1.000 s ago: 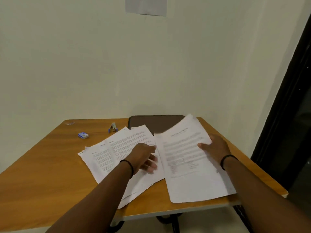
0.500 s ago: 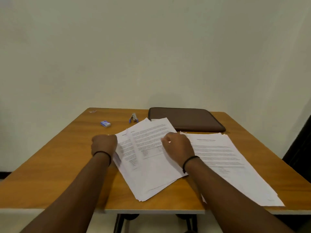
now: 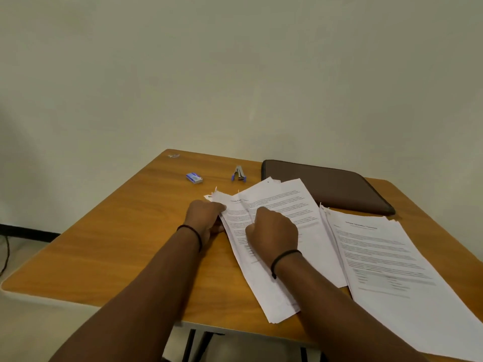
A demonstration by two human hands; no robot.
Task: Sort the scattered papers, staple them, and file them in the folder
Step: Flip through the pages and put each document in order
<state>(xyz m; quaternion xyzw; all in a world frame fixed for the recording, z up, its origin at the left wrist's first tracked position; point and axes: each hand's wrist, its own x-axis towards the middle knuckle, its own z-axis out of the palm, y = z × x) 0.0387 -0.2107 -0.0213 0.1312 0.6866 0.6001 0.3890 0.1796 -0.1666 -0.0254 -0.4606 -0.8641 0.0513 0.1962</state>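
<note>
A loose pile of printed papers (image 3: 287, 202) lies slanted across the middle of the wooden table (image 3: 125, 231). My left hand (image 3: 206, 218) grips the pile's upper left edge, thumb on top. On the pile, my right hand (image 3: 271, 231) shows its knuckles, and its curled fingers pinch the left edge of the top sheet. A second stack of papers (image 3: 386, 257) lies to the right, reaching past the table's front edge. The brown folder (image 3: 326, 184) lies closed behind both stacks. A small stapler (image 3: 239, 174) stands at the back, left of the folder.
A small blue box of staples (image 3: 194, 177) sits left of the stapler. A tiny metal bit (image 3: 173, 155) lies at the far left corner. The table's back edge stands against a plain wall. Bare wood shows on the left half.
My view has dropped and swung left. My left hand has closed in on the pile's left edge, and my right hand has stayed on the pile's top sheet.
</note>
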